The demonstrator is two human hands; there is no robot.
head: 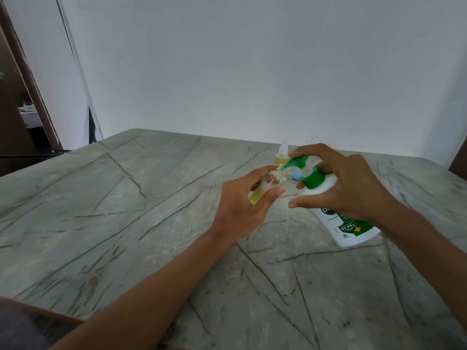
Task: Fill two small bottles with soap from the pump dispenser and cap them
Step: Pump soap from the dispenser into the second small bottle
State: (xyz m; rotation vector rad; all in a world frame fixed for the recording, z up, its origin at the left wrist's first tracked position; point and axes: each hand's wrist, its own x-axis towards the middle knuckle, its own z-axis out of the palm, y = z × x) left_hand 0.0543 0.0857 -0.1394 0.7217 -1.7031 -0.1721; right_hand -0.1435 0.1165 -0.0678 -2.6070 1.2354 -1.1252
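My left hand (246, 198) holds a small clear bottle (262, 189), tilted, with yellow soap in its lower part and its open mouth up against the green pump nozzle. My right hand (346, 184) rests over the white soap dispenser (350, 228), fingers on its green pump head (298, 161). A second small bottle (281, 155) with yellow liquid and a clear cap stands upright just behind the nozzle. A small blue cap (296, 176) lies between the held bottle and the dispenser's green collar.
The grey marble-patterned table (141, 210) stretches wide to the left and front. A white wall rises close behind the table's far edge. A dark doorway lies at the far left.
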